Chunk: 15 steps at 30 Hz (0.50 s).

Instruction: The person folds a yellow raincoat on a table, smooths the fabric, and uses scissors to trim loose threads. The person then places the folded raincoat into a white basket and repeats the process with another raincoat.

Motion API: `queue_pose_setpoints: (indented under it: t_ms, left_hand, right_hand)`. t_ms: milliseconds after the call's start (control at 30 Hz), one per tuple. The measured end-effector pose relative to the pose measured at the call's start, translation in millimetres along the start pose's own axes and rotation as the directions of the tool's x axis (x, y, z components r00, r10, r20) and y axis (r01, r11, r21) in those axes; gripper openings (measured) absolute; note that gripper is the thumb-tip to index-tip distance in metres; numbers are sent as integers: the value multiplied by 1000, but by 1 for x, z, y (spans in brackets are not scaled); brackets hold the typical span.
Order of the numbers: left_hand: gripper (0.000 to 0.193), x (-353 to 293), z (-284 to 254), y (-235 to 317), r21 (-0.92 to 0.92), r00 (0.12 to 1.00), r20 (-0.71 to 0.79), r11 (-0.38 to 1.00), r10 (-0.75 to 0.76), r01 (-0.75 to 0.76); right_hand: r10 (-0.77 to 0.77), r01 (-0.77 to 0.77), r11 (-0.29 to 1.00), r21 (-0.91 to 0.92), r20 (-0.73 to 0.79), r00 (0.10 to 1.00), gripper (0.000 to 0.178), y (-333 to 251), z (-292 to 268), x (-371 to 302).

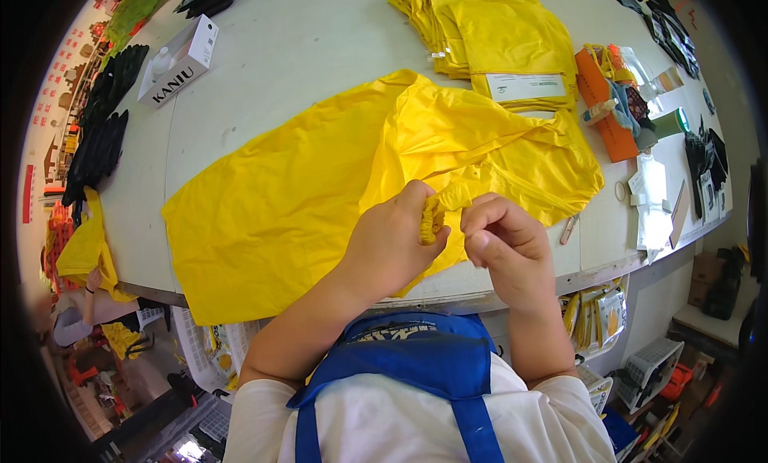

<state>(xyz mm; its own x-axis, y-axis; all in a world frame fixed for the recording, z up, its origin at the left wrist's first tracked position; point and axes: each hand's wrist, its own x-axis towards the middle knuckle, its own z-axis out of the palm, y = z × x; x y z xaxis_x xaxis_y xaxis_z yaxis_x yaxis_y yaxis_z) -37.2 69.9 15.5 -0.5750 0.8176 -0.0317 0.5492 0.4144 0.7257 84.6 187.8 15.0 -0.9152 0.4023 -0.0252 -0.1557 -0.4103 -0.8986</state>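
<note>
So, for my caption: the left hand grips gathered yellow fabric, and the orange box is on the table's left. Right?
No: the head view shows the orange box on the right of the table; the left hand does grip gathered yellow fabric.

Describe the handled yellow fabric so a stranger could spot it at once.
Start at the big white table. Toward its near side, the left hand grips a gathered part of the yellow fabric. Unlike the folded yellow stack beyond, it lies spread out and rumpled.

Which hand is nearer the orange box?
Right. Your right hand is left of and closer to you than the orange box; your left hand, gripping yellow fabric, is farther left.
</note>
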Motion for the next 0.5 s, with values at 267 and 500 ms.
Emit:
queue_pose_setpoints:
  t_ms: [267, 500]
  left_hand:
    - [46, -3, -1, -9, 4, 999, 28, 1000, -23, 23]
    - [44, -2, 3, -14, -27, 994, -19, 993, 111, -111]
  right_hand:
    - [-18, -76, 975, 211, 413, 910, 16, -15, -56, -22]
    - [-295, -586, 251, -771, -637, 712, 37, 27, -350, -19]
